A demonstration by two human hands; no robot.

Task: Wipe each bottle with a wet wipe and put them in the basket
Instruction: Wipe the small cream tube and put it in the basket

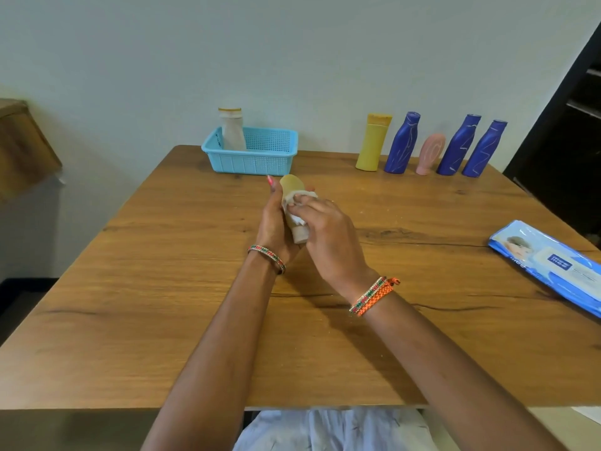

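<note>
My left hand [274, 219] grips a small pale yellow bottle [291, 185] above the middle of the table, its pale cap end pointing toward me. My right hand [325, 229] pinches a white wet wipe [294, 200] against the bottle's side. A light blue basket [260, 161] stands at the table's far edge with one white bottle [232, 131] upright in its left end. To the right along the wall stand a yellow bottle [372, 143], three blue bottles [401, 144] [458, 146] [483, 149] and a small pink bottle [429, 154].
A blue pack of wet wipes [549, 262] lies flat at the table's right edge. The wooden table [162, 288] meets a pale wall at the back. A dark doorway or shelf [572, 131] is at the far right, and a brown box [22, 148] at the left.
</note>
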